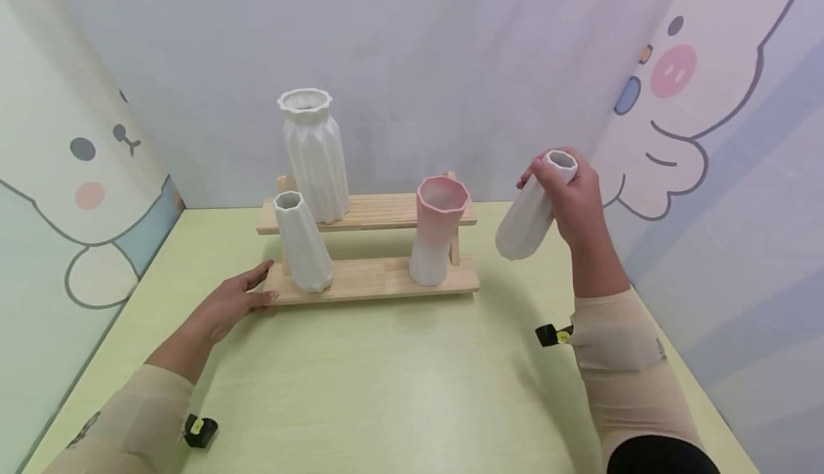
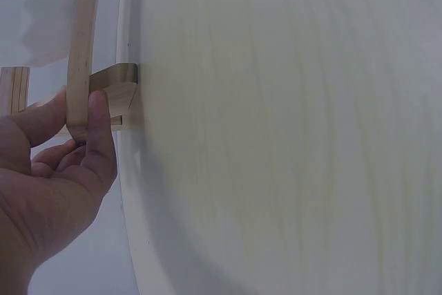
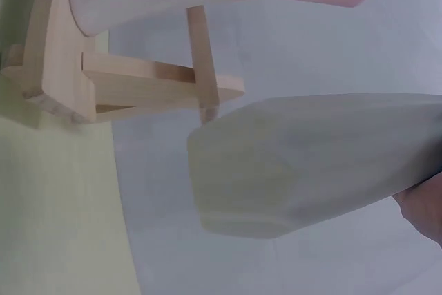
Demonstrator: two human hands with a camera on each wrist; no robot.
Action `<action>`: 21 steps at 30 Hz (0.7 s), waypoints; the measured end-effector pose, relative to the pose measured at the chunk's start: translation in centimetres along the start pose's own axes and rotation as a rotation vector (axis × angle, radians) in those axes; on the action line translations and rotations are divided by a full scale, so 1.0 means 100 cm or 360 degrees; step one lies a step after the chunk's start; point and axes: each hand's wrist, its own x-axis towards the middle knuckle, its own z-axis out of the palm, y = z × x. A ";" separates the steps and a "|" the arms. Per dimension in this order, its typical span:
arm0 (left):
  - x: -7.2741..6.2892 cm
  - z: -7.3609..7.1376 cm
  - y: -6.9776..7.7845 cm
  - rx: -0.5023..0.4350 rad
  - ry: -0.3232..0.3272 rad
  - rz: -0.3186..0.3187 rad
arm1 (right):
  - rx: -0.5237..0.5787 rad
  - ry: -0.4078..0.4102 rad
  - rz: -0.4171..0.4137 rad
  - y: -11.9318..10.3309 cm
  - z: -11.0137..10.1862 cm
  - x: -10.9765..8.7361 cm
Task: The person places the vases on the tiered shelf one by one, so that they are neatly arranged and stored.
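My left hand pinches the left end of the lower board of a two-tier wooden stand; in the left wrist view, thumb and fingers lie on either side of the board. Right of the stand, my right hand grips a white vase near its mouth. That vase is tilted and held above the table, and its faceted base shows in the right wrist view. On the lower board stand a slim white vase at left and a pink-and-white vase at right.
A tall ribbed white vase stands on the left of the upper board. The pale green table meets a curtain-like backdrop behind, with printed cartoon figures on both sides.
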 end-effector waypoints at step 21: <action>0.001 0.000 0.000 0.0023 0.0011 -0.0012 | 0.0189 -0.0204 -0.0158 -0.040 0.064 0.061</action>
